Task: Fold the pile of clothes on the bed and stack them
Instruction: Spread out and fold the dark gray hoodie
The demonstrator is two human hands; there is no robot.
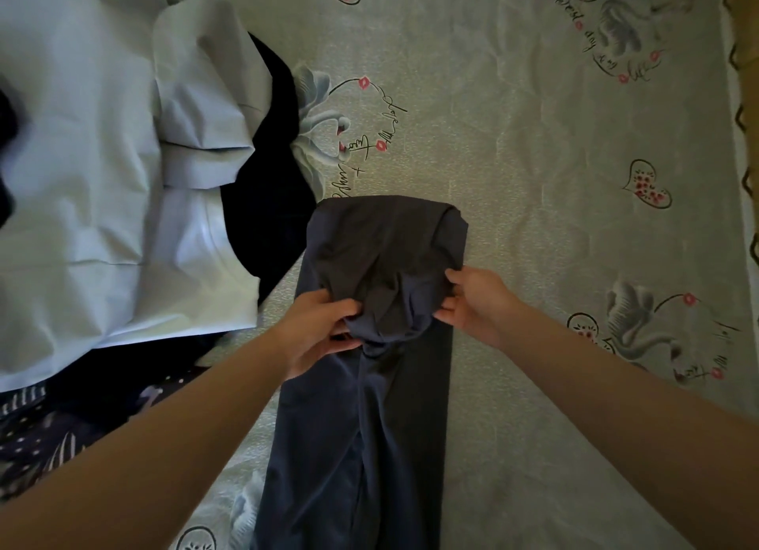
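Note:
A long dark grey garment (pixel 361 426) lies lengthwise on the bed sheet (pixel 554 159), running toward me, its far end folded back over itself. My left hand (pixel 320 332) grips the bunched left edge of that folded end. My right hand (pixel 472 299) pinches its right edge, thumb underneath. A pile of clothes lies at the left: a pale blue shirt (pixel 102 180) on top and a black garment (pixel 271 188) under it.
Dark patterned cloth (pixel 45 438) lies at the lower left under the pale shirt. The printed sheet stretches to the right, where the bed's edge (pixel 739 139) runs along the frame border.

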